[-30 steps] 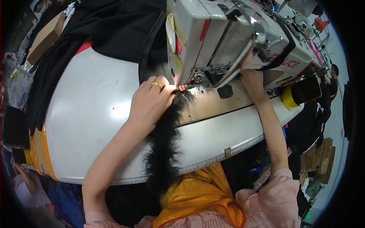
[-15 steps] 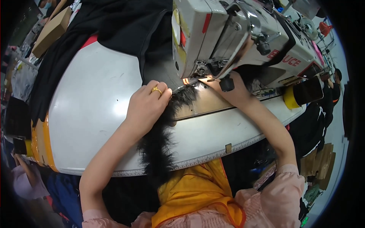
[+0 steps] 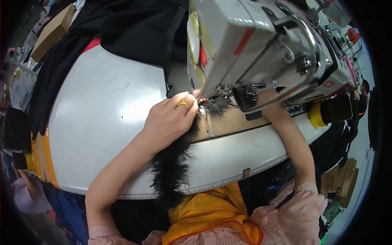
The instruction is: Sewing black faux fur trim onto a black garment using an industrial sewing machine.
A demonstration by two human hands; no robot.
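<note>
A white sewing machine [image 3: 222,45] stands over a metal plate [image 3: 216,126] on the white worktable [image 3: 98,114]. My left hand [image 3: 171,122], with a gold ring, is closed on black furry trim [image 3: 167,175] just left of the lit needle area. The trim hangs over the front edge, and part of it lies under the machine's presser area. My right hand [image 3: 275,110] reaches up behind the machine's front parts at the right, its fingers hidden.
Black fabric [image 3: 134,28] covers the back left, beside a cardboard box [image 3: 53,30]. A yellow and black holder [image 3: 316,114] sits at the right. Co-workers appear at left [image 3: 30,196] and right [image 3: 361,102]. A ruler tape [image 3: 216,183] edges the table.
My right hand reached left toward the needle half a second ago and has since pulled back to the right. My left hand has moved slightly up and right toward the needle.
</note>
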